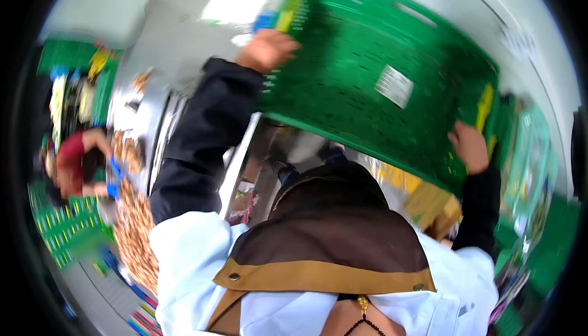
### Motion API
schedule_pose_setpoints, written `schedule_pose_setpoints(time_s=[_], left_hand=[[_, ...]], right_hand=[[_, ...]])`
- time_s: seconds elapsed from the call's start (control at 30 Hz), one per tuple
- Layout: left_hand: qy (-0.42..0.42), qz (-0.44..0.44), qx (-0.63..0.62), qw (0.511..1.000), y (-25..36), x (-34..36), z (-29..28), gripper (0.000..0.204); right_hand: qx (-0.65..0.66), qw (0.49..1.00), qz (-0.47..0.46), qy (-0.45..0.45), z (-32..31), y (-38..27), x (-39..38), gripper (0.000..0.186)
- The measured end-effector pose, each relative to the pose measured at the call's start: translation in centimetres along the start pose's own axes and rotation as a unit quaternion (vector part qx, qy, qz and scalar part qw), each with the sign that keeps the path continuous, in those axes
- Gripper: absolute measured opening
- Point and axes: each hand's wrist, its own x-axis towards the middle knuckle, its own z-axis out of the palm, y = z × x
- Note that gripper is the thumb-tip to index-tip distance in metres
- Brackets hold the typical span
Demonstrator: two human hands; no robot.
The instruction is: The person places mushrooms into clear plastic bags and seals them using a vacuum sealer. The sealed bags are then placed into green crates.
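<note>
A large green plastic crate [349, 60] is held up in front of me, tilted so that I see into its inside. Drops or specks dot its floor, and a white printed label [394, 86] lies there. Its two short sides carry yellow handle parts. My left hand [267, 50] is closed round the left side, a little blurred. At the right side my right hand [470, 146] grips the wall just below the yellow handle part, its fingers over the edge. No other thing shows in the crate.
On the left, a co-worker in a red top [70, 161] with blue gloves reaches over a long heap of brown produce [135, 226]. Stacked green crates [67, 226] stand beside them. A grey metal surface [174, 27] lies beyond my left arm. Cardboard boxes [429, 204] sit below the crate.
</note>
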Motion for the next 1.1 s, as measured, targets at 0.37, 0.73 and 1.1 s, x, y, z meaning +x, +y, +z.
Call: schedule_pose_setpoints(time_s=[0.37, 0.73, 1.1], left_hand=[[0.346, -0.681, -0.184, 0.619, 20.6, -41.3, -12.6, 0.026], [0.564, -0.700, -0.270, 0.344, 7.1, -60.1, -14.9, 0.058], [0.459, -0.667, -0.358, 0.464, 6.1, -57.1, -13.8, 0.057]], right_hand=[[0.315, 0.768, -0.550, -0.089, 3.1, -45.9, 6.2, 0.013], [0.362, 0.805, -0.467, -0.038, 12.5, -84.4, 26.5, 0.037], [0.440, 0.803, -0.290, -0.277, 12.7, -78.2, 27.8, 0.031]])
